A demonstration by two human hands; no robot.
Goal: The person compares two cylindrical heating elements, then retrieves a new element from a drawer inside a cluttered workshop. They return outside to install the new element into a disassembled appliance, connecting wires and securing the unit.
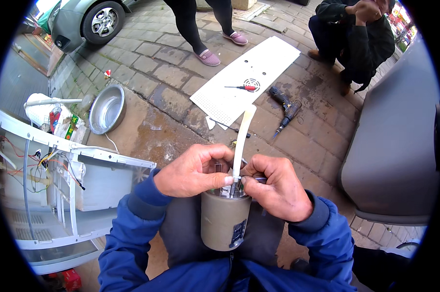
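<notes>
A grey-beige metal cylinder (224,221) with a dark label stands upright between my knees. From its top rises a translucent white hose (243,138), bent over at the upper end. A thin white band (237,178) circles the hose's lower end, at the metal fittings. My left hand (193,170) is closed there, its thumb tip pressed to the hose beside the band. On the other side my right hand (280,187) pinches at the band with thumb and bent fingers. Some dark metal shows by the right fingers; its kind is partly hidden.
Ahead lie a white perforated panel (220,100), a red-handled screwdriver (249,88) and a cordless drill (288,108). A metal basin (107,109) and an opened white appliance frame (103,153) with loose wires are left. A large grey casing (390,141) stands right; two people are beyond the panel.
</notes>
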